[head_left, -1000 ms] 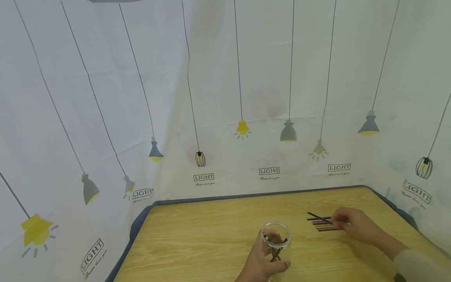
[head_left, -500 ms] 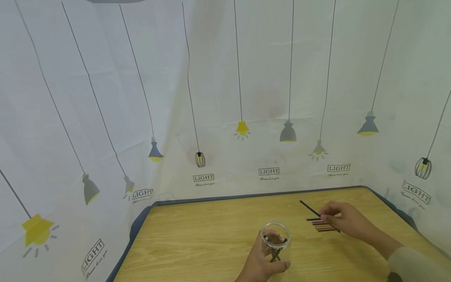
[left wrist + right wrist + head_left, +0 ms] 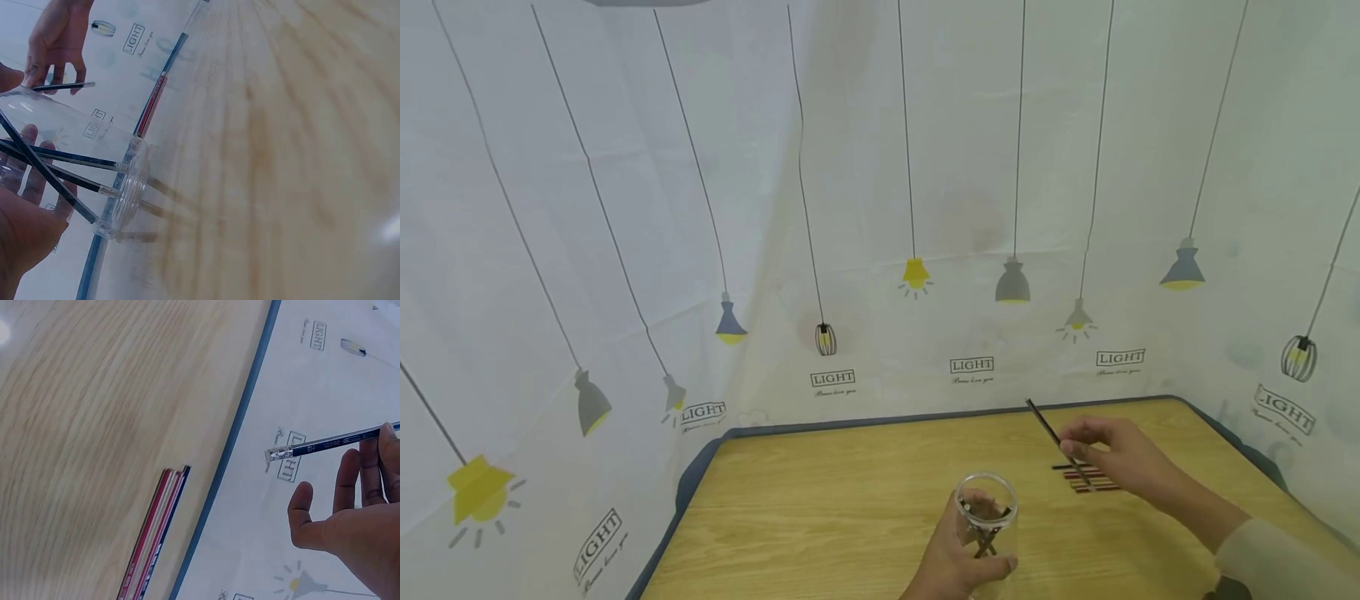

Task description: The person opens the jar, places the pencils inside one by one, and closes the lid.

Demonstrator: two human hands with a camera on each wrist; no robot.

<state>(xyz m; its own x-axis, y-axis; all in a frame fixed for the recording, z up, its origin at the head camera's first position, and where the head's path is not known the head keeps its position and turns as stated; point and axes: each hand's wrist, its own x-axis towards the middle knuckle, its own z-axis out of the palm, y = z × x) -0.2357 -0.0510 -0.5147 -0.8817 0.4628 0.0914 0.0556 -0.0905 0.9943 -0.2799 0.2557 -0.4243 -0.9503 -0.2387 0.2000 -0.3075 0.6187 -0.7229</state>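
A clear cylindrical glass (image 3: 987, 475) stands low in the middle of the head view, gripped by my left hand (image 3: 951, 554), whose thumb wraps its near side. Inside lean three dark pencils (image 3: 81, 158), crossing each other, with metal-banded ends at the bottom. My right hand (image 3: 1120, 458) pinches a dark blue pencil (image 3: 337, 442) between thumb and fingers. It tilts up to the left in the head view, its silver ferrule and eraser end pointing down. Below that hand a row of red and dark pencils (image 3: 153, 534) lies side by side on the table, partly covered in the head view.
The wood-grain table (image 3: 820, 492) has a dark blue edge along the back and sides. A white cloth (image 3: 850, 208) printed with hanging lamps and "LIGHT" labels surrounds it behind and at both sides.
My right hand has lifted the dark blue pencil off the row and moved it leftward, tipping it steeper. My left hand and the glass have stayed in place.
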